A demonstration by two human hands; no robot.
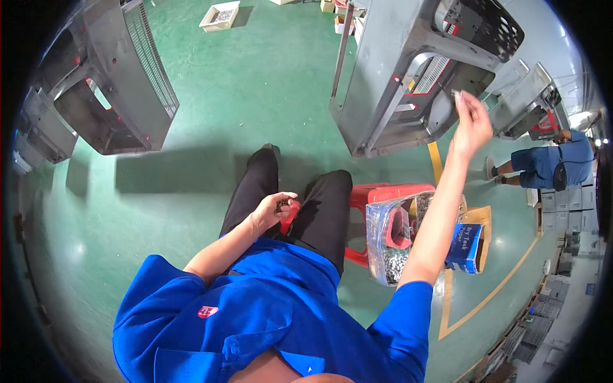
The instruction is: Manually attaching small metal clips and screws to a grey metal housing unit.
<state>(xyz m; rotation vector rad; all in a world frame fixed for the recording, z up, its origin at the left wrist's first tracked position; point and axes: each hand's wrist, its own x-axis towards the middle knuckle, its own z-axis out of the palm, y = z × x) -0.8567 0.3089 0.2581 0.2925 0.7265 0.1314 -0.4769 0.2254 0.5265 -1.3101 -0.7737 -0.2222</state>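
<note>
My right hand (472, 124) is raised at the right, in front of the lower opening of a grey metal cabinet frame (370, 89). Thumb and fingers are pinched together at a tiny object, too small to name. Over my lap, my left hand (273, 209) is curled closed around small dark bits that I cannot make out. Below my right forearm, a plastic-wrapped box (381, 246) with small metal parts and a red cup (398, 228) rests on a red stool (357, 195). A blue carton (465, 247) sits beside the box.
Another grey metal frame (128, 83) stands at the left. A white tray of small parts (220, 16) lies on the green floor farther off. At the right, a person in blue (549, 166) is near another frame (527, 105). Yellow lines (491, 300) mark the floor.
</note>
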